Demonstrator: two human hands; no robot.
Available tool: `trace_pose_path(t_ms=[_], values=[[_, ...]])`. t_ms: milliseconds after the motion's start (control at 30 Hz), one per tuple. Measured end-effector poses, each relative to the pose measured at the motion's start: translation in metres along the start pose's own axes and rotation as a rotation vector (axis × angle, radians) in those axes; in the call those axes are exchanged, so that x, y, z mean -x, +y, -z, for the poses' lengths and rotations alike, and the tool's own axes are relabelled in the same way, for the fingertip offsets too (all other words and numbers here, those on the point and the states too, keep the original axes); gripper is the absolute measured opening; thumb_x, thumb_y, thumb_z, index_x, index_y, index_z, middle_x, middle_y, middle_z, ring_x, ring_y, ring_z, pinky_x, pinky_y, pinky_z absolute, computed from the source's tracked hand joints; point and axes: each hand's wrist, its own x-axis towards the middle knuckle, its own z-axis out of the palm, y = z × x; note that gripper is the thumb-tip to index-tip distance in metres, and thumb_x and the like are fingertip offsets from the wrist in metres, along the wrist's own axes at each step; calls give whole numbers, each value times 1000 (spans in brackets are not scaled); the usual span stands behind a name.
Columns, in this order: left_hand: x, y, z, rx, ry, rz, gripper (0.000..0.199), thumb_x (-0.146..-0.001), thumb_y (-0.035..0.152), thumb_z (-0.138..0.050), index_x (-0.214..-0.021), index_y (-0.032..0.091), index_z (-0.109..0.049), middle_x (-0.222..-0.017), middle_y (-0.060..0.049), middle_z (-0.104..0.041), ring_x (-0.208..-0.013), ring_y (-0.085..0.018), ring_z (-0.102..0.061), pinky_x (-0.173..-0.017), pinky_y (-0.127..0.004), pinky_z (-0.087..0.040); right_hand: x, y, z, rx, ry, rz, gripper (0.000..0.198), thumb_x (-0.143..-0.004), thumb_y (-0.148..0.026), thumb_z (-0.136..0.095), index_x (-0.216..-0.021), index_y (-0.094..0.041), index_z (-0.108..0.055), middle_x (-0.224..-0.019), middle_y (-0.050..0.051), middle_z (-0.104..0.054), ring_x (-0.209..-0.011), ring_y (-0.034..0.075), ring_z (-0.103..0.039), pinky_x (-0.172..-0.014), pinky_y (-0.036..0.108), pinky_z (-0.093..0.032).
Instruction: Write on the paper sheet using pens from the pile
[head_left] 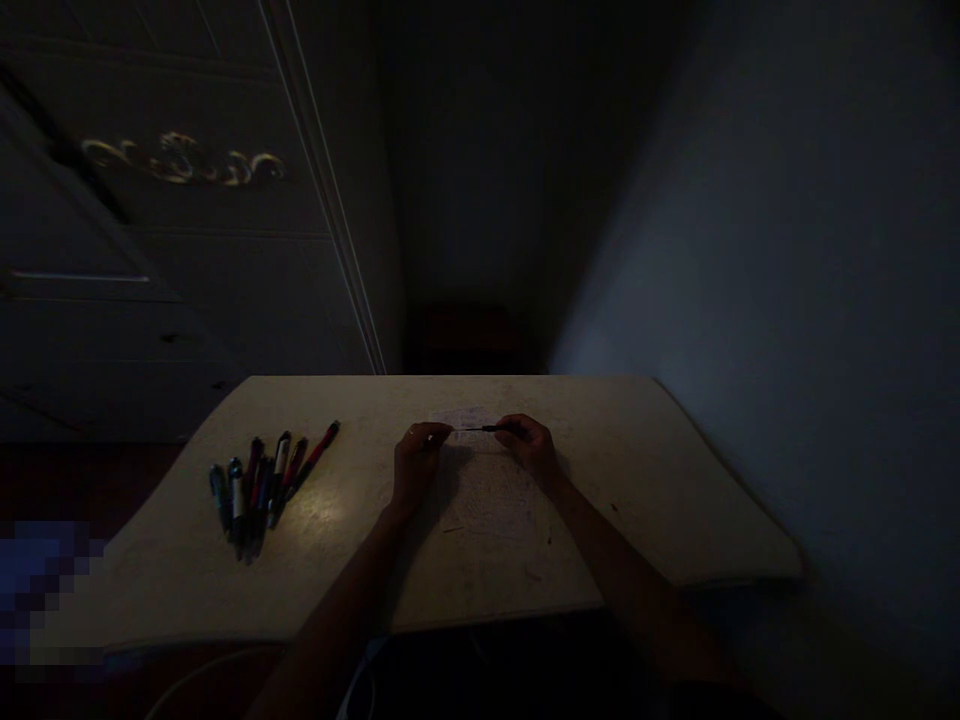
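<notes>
My left hand (417, 462) is closed, with its fingertips pinching the end of a thin pen refill (468, 430). My right hand (531, 446) is closed around a dark pen barrel (491, 428), which points left toward the other hand. The refill and the barrel lie in one line between the hands, just above the table; the dim light hides exactly how they join. Beneath them is a sheet of paper (491, 500) covered in faint writing. Several pens (279, 465) with dark, red, white and teal parts lie in a loose heap left of my left hand.
The pale table (637, 450) has a worn surface with small dark specks. Close along its right side stands a wall (787, 250). A dark cabinet (247, 270) with ornate trim is at the back left. A pale cable (202, 665) hangs below the front edge.
</notes>
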Motion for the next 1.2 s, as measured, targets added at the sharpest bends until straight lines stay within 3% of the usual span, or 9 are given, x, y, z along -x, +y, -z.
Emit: trace_pose_path(t_ms=[467, 733, 1200], values=[[1, 0, 0, 12, 2, -128, 13, -85, 22, -62, -87, 21, -74, -84, -5, -72, -78, -18, -68, -74, -32, -55, 3, -7, -1, -18, 15, -29, 26, -64, -39, -78, -80, -20, -69, -68, 0, -61, -61, 14, -52, -57, 26, -42], [1, -2, -1, -13, -16, -110, 13, -85, 23, -63, -89, 21, -75, -86, -7, -72, -79, -19, -68, -75, -34, -56, 3, -10, -1, -24, 27, -31, 27, -63, -40, -78, -80, -21, -70, -68, 1, -63, -64, 16, -54, -57, 27, -44], [2, 0, -1, 7, -6, -124, 14, -87, 24, -62, -91, 22, -75, -84, -5, -71, -77, -17, -68, -71, -29, -55, 3, -10, -2, -16, 18, -19, 23, -62, -36, -80, -78, -21, -73, -76, 3, -70, -72, 19, -63, -70, 31, -50]])
